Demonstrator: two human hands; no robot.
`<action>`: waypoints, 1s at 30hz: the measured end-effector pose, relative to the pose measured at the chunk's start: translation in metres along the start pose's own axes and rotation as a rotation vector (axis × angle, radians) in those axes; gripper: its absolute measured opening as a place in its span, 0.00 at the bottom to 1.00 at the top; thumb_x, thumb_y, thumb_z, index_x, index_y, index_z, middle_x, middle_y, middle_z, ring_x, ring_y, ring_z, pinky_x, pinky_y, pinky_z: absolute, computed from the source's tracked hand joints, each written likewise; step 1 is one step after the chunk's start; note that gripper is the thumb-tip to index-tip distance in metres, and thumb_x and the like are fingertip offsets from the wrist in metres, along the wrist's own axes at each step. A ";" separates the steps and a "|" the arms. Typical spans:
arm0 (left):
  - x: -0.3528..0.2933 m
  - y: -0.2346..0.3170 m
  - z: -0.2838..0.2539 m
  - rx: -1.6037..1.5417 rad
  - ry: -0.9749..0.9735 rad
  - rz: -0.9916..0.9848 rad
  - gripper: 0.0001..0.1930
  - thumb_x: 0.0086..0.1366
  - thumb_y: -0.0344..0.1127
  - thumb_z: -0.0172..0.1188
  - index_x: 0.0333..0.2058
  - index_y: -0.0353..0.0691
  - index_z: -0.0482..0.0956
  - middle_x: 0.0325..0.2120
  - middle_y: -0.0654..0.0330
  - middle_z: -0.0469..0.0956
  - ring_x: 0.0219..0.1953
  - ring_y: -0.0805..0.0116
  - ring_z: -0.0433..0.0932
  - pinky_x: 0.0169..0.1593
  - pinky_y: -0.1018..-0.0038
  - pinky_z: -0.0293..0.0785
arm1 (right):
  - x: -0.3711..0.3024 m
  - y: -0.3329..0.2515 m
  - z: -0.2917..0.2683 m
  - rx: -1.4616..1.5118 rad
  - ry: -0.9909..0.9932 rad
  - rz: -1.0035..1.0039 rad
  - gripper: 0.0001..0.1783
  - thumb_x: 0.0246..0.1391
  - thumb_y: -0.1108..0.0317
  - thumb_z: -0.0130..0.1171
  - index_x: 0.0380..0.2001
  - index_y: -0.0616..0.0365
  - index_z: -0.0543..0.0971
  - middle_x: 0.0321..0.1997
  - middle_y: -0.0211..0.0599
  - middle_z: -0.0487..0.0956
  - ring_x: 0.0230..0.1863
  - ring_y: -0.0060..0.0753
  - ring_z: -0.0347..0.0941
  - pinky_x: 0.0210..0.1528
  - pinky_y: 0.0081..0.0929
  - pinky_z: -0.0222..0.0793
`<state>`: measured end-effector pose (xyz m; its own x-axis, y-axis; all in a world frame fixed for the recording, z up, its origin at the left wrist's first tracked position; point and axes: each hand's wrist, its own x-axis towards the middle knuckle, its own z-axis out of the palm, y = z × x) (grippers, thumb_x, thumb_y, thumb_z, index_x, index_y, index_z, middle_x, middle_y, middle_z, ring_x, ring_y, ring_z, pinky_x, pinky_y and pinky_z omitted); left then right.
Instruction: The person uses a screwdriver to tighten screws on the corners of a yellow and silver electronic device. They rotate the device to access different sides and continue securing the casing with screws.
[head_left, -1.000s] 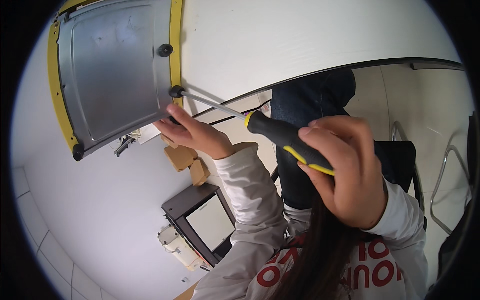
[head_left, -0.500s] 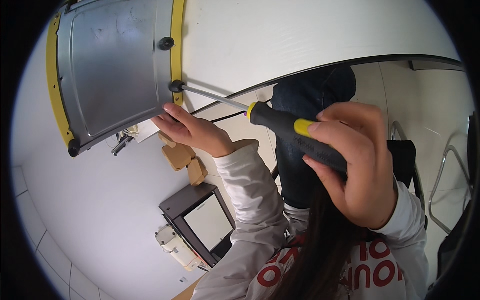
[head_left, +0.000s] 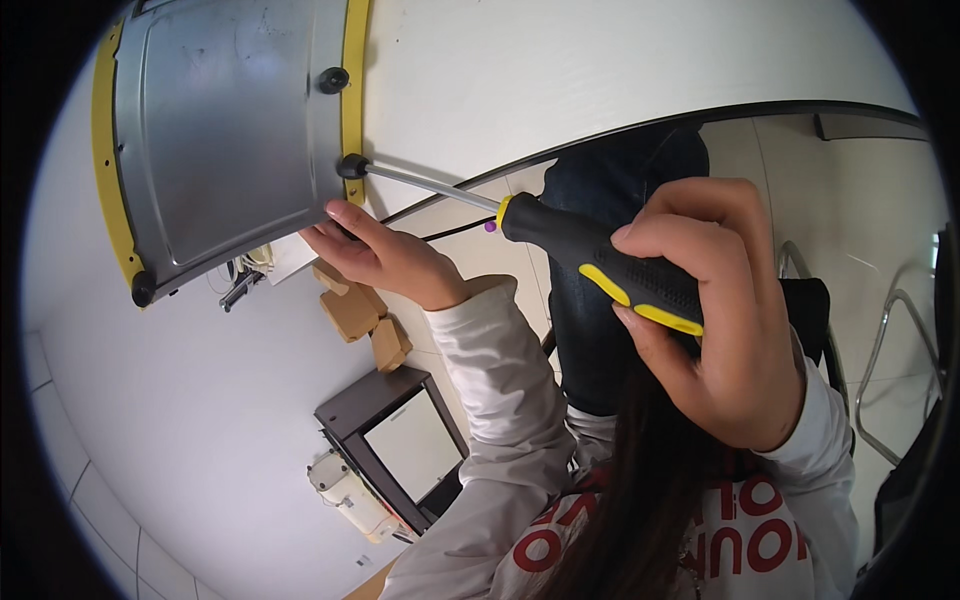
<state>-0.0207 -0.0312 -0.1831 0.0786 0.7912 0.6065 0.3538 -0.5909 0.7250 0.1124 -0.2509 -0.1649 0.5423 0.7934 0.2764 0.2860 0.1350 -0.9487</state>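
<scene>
My right hand (head_left: 725,320) is closed round the black and yellow handle of a screwdriver (head_left: 565,232). The screwdriver's shaft reaches left, its tip at a black round foot (head_left: 353,166) by the corner of a grey metal case (head_left: 230,130). Yellow strips run along two sides of this case. At its near edge, my left hand (head_left: 395,258) grips the case by the corner, fingertips just below the foot; some of its fingers are partly hidden by the edge. A second black foot (head_left: 333,80) sits farther along the same side, and another (head_left: 144,289) at the left corner.
The case stands on a white table (head_left: 620,60) with a dark rim. Below the edge are my legs (head_left: 620,190) in dark trousers. Brown cardboard boxes (head_left: 350,312) and a dark cabinet (head_left: 395,440) lie beyond my left arm; a metal-framed chair (head_left: 885,370) is at right.
The screwdriver handle has turned in my right hand: its yellow patch has gone from the upper side to the lower. My left hand stays at the case's corner.
</scene>
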 end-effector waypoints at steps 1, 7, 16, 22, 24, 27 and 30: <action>0.000 -0.001 -0.001 0.007 0.003 -0.011 0.25 0.72 0.41 0.48 0.61 0.32 0.59 0.42 0.57 0.71 0.41 0.73 0.65 0.48 0.78 0.62 | 0.001 0.000 -0.001 -0.016 -0.006 -0.005 0.26 0.42 0.83 0.62 0.47 0.59 0.70 0.46 0.46 0.68 0.42 0.41 0.70 0.43 0.29 0.69; 0.002 -0.002 -0.001 -0.015 -0.030 0.013 0.25 0.72 0.41 0.48 0.61 0.32 0.59 0.45 0.56 0.71 0.44 0.72 0.66 0.51 0.77 0.62 | 0.003 0.003 -0.004 -0.017 0.018 0.034 0.22 0.46 0.79 0.61 0.47 0.61 0.72 0.44 0.45 0.73 0.41 0.42 0.73 0.40 0.27 0.70; -0.005 -0.003 0.004 -0.047 -0.014 0.016 0.25 0.71 0.42 0.49 0.61 0.33 0.60 0.47 0.55 0.71 0.45 0.72 0.66 0.50 0.77 0.62 | 0.001 0.009 -0.001 0.053 0.129 -0.002 0.26 0.44 0.80 0.62 0.49 0.59 0.69 0.46 0.45 0.70 0.42 0.39 0.71 0.39 0.23 0.69; -0.005 -0.002 0.001 -0.018 0.003 0.023 0.24 0.71 0.42 0.48 0.60 0.33 0.61 0.45 0.56 0.71 0.44 0.72 0.67 0.49 0.77 0.63 | 0.002 0.005 -0.012 -0.079 -0.046 -0.015 0.26 0.43 0.80 0.63 0.48 0.60 0.70 0.48 0.42 0.69 0.38 0.36 0.71 0.36 0.22 0.70; -0.004 -0.002 0.001 0.004 0.003 0.035 0.24 0.72 0.41 0.48 0.60 0.32 0.62 0.44 0.56 0.71 0.43 0.71 0.67 0.48 0.77 0.63 | 0.004 0.006 -0.011 -0.081 -0.046 -0.017 0.25 0.43 0.79 0.63 0.48 0.60 0.71 0.48 0.43 0.68 0.38 0.37 0.71 0.36 0.23 0.70; 0.000 0.000 0.000 0.004 -0.029 0.041 0.23 0.71 0.41 0.48 0.59 0.32 0.62 0.44 0.56 0.71 0.43 0.72 0.66 0.48 0.77 0.63 | 0.008 0.004 -0.008 -0.087 0.003 -0.013 0.24 0.43 0.78 0.63 0.47 0.61 0.71 0.49 0.46 0.68 0.39 0.38 0.71 0.39 0.25 0.70; 0.001 0.000 0.000 -0.003 -0.030 0.039 0.23 0.71 0.41 0.48 0.58 0.32 0.63 0.43 0.57 0.71 0.42 0.72 0.66 0.48 0.77 0.62 | 0.007 -0.003 -0.002 -0.098 0.066 -0.024 0.27 0.44 0.79 0.62 0.50 0.61 0.69 0.48 0.49 0.66 0.41 0.41 0.70 0.42 0.27 0.69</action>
<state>-0.0207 -0.0302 -0.1830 0.1200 0.7720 0.6242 0.3471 -0.6217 0.7021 0.1167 -0.2470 -0.1597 0.5842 0.7495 0.3113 0.3736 0.0921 -0.9230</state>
